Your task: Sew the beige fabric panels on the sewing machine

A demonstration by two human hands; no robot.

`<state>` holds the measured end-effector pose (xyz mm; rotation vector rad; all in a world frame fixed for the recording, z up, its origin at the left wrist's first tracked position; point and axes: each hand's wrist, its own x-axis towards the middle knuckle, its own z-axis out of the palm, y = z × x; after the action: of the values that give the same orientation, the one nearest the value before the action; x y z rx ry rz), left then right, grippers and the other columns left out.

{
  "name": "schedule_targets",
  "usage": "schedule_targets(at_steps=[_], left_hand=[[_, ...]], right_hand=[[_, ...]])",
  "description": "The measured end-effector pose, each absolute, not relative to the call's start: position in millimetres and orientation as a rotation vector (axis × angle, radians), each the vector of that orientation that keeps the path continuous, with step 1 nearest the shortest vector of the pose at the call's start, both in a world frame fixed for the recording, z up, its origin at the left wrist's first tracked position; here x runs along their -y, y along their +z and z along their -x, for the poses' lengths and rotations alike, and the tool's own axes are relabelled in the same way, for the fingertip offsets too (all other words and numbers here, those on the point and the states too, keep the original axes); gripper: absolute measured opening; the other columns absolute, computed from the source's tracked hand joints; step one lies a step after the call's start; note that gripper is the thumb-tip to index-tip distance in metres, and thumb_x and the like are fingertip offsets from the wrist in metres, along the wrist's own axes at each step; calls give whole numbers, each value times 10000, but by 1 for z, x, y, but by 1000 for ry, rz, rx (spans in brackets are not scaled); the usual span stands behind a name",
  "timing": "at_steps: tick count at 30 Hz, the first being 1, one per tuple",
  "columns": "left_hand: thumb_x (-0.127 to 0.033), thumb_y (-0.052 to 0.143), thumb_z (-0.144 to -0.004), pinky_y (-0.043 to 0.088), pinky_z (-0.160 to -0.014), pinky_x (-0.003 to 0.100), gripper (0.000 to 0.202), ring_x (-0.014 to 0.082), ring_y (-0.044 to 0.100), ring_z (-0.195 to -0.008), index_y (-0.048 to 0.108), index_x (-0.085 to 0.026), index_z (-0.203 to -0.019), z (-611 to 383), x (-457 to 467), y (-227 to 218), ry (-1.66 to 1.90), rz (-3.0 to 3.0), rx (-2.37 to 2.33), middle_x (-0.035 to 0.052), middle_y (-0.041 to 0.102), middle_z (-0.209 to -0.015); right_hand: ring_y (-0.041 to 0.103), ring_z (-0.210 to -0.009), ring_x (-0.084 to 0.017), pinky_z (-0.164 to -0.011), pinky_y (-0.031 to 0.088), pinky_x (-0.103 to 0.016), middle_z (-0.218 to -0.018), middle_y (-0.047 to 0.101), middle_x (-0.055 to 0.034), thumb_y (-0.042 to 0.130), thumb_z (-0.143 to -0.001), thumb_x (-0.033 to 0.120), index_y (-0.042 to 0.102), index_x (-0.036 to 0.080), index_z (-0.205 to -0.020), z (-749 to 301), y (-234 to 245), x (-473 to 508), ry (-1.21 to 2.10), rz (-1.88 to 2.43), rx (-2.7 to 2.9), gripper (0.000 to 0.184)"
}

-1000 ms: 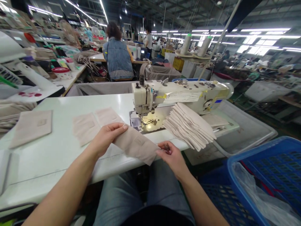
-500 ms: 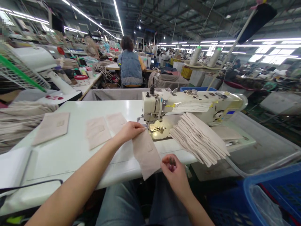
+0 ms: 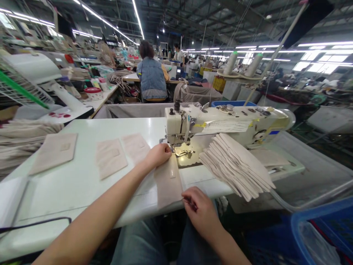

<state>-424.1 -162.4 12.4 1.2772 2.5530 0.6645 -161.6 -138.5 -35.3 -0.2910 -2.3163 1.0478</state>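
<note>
A beige fabric piece [image 3: 168,184] with a small label lies on the white table [image 3: 82,184], its far end at the presser foot of the cream sewing machine [image 3: 220,123]. My left hand [image 3: 159,155] pinches the piece's far corner beside the needle. My right hand [image 3: 199,210] grips the near edge at the table's front, fingers curled. A fanned stack of beige pieces [image 3: 237,165] rests on the machine bed to the right.
Three more beige pieces [image 3: 110,157] lie on the table to the left, with a fabric pile [image 3: 19,141] at the far left. A blue basket [image 3: 322,235] stands at my lower right. A person in a denim vest [image 3: 151,75] sits ahead, back turned.
The fabric piece has swung from slanting across the table edge to lying straight toward the needle. My left hand moved forward to the presser foot; my right hand shifted lower along the near edge.
</note>
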Motion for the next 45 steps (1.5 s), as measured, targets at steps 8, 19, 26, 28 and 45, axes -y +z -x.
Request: schedule_targets(at_steps=[8, 19, 26, 28, 45], left_hand=[[-258, 544, -764, 323, -561, 284, 107, 204, 591, -684, 604, -210, -689, 423, 160, 11, 626, -1183, -2634, 38, 678, -730], [-300, 556, -784, 344, -575, 287, 123, 224, 624, -730, 625, -215, -727, 422, 160, 12, 623, -1174, -2647, 49, 708, -790], [-304, 547, -786, 349, -584, 291, 125, 234, 634, -757, 629, -216, -749, 423, 160, 9, 624, -1167, -2656, 55, 710, -812], [-308, 550, -782, 351, -586, 290, 125, 234, 635, -757, 631, -218, -750, 423, 160, 9, 620, -1165, -2654, 54, 709, -810], [-275, 486, -904, 485, -832, 350, 224, 278, 634, -971, 656, -151, -981, 424, 165, 16, 599, -1330, -2780, 147, 674, -1049]], right_hand=[[574, -865, -204, -746, 432, -297, -972, 606, -71, 457, -733, -45, 606, 184, -963, 164, -31, 138, 870, 222, 2464, 357], [568, -826, -193, -717, 416, -279, -926, 598, -44, 443, -703, -36, 570, 215, -903, 166, -27, 141, 845, 264, 2468, 345], [569, -823, -188, -718, 418, -268, -924, 600, -39, 453, -712, -41, 567, 222, -907, 167, -27, 140, 821, 280, 2494, 347], [567, -816, -185, -709, 410, -266, -918, 599, -36, 462, -710, -46, 565, 221, -902, 167, -27, 139, 804, 284, 2506, 344], [609, -845, -181, -706, 445, -262, -987, 651, -35, 487, -717, -42, 613, 222, -933, 168, -16, 138, 624, 298, 2623, 363]])
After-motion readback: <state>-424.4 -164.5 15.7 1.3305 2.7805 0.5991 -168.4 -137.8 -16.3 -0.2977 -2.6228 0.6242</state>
